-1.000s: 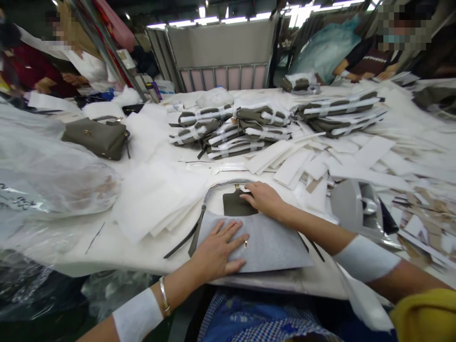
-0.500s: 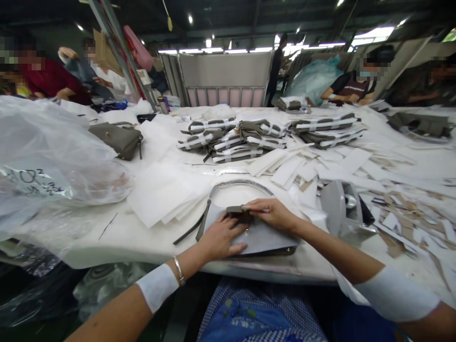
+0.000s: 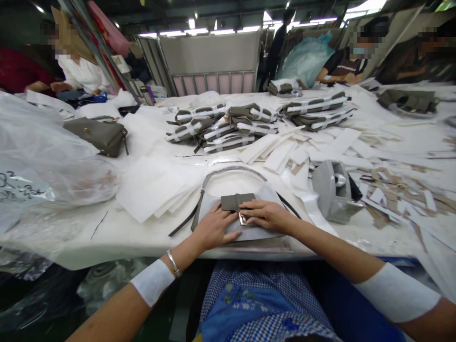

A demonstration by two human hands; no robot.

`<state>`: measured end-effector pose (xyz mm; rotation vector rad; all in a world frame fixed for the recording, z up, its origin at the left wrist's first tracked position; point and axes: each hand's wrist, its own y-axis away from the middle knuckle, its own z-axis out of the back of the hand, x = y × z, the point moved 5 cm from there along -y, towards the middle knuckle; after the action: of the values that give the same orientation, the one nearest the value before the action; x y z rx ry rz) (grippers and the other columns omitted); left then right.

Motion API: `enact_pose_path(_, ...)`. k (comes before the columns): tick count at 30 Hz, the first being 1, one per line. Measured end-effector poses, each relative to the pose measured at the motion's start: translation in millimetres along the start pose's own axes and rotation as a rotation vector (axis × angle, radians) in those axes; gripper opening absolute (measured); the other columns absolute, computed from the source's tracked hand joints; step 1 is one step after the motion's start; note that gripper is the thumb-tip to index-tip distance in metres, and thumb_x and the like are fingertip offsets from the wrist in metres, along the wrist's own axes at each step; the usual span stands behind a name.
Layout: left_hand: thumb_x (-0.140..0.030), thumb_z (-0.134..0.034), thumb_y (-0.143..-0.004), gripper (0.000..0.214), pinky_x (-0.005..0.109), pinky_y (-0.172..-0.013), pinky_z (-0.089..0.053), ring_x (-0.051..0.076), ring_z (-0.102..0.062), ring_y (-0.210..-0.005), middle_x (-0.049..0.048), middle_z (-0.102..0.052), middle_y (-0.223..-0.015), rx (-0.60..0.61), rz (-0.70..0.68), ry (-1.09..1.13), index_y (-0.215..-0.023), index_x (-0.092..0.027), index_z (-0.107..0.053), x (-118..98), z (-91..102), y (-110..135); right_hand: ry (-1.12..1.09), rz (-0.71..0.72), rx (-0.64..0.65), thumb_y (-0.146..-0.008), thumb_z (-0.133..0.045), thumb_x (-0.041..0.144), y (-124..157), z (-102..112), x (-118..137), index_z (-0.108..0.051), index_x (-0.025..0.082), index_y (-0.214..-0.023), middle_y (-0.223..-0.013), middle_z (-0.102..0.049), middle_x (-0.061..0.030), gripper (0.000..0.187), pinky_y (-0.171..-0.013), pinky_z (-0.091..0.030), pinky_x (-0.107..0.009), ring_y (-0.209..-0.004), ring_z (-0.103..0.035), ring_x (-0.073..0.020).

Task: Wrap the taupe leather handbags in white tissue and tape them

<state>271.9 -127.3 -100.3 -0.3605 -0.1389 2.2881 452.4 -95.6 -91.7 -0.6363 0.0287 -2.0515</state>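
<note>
In front of me on the table lies a handbag [image 3: 210, 209], its front covered by a pale grey sheet and its wrapped handle [image 3: 233, 168] arching away from me. A dark olive flap [image 3: 235, 201] rests on top of the sheet, with a gold-coloured clasp [image 3: 242, 219] below it. My left hand [image 3: 213, 228] lies flat with fingers spread on the sheet, fingertips at the flap's left edge. My right hand [image 3: 265, 216] presses flat over the flap's right part and beside the clasp, fingers stretched out. Neither hand grips anything.
Several wrapped olive bags [image 3: 228, 126] are piled beyond the handbag. White sheets [image 3: 156, 190] lie to the left, near a large plastic bag [image 3: 53, 161] and another olive bag [image 3: 96, 135]. At right stand a tape dispenser [image 3: 329, 190] and paper scraps [image 3: 399, 190]. Co-workers [image 3: 351, 57] sit across the table.
My right hand has gone from pinching the flap's edge to lying flat on it. The flap now lies spread out, with the clasp showing. The view has shifted slightly.
</note>
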Motion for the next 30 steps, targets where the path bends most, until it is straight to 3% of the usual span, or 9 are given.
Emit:
enact_pose_path(5, -0.051, -0.055, -0.094, 0.049, 0.047, -0.114, -0.036, 0.026, -0.061, -0.115, 0.0126, -0.067, -0.121, -0.159, -0.008, -0.04, -0.127, -0.015, -0.056, -2.7, 1.3, 10.0, 0.049, -0.019, 0.005, -0.098, -0.054, 0.033, 2.3, -4.8, -1.8, -0.063, 0.022, -0.129, -0.139, -0.058, -0.0088, 0.033, -0.115, -0.036, -0.046, -0.128, -0.055, -0.0218)
enact_pose_path(9, -0.038, -0.059, -0.095, 0.044, 0.036, -0.099, -0.05, 0.022, -0.064, -0.108, 0.0085, -0.068, -0.119, -0.274, -0.137, -0.112, -0.134, -0.019, -0.051, -12.0, 7.6, 19.7, 0.064, -0.014, 0.003, -0.099, -0.052, 0.032, 4.5, -6.8, -1.9, -0.061, 0.022, -0.131, -0.14, -0.057, -0.0092, 0.034, -0.115, -0.035, -0.046, -0.13, -0.054, -0.0215)
enact_pose_path(16, -0.025, -0.059, -0.096, 0.041, 0.033, -0.09, -0.055, 0.018, -0.066, -0.097, 0.006, -0.071, -0.107, -0.242, -0.277, -0.105, -0.136, -0.018, -0.049, -18.0, 6.5, 17.9, 0.09, 0.018, -0.029, -0.1, -0.052, 0.033, 5.5, -7.4, -2.0, -0.06, 0.02, -0.131, -0.139, -0.059, -0.0093, 0.035, -0.113, -0.037, -0.045, -0.129, -0.054, -0.021)
enact_pose_path(20, -0.027, -0.061, -0.095, 0.038, 0.032, -0.087, -0.057, 0.018, -0.066, -0.094, 0.006, -0.071, -0.103, -0.27, -0.275, -0.056, -0.131, -0.018, -0.055, -15.5, 5.5, 15.7, 0.14, 0.022, -0.042, -0.099, -0.053, 0.033, 4.6, -11.0, -3.6, -0.06, 0.021, -0.132, -0.139, -0.059, -0.0094, 0.036, -0.112, -0.04, -0.044, -0.129, -0.054, -0.0215)
enact_pose_path(30, -0.029, -0.058, -0.097, 0.034, 0.035, -0.091, -0.054, 0.019, -0.063, -0.102, 0.0064, -0.068, -0.112, -0.141, -0.215, 0.091, -0.13, -0.022, -0.058, -8.1, 1.0, 7.8, 0.202, 0.015, -0.039, -0.095, -0.058, 0.035, -0.2, -11.5, -0.7, -0.066, 0.021, -0.124, -0.133, -0.061, -0.0127, 0.033, -0.101, -0.046, -0.044, -0.118, -0.059, -0.0262)
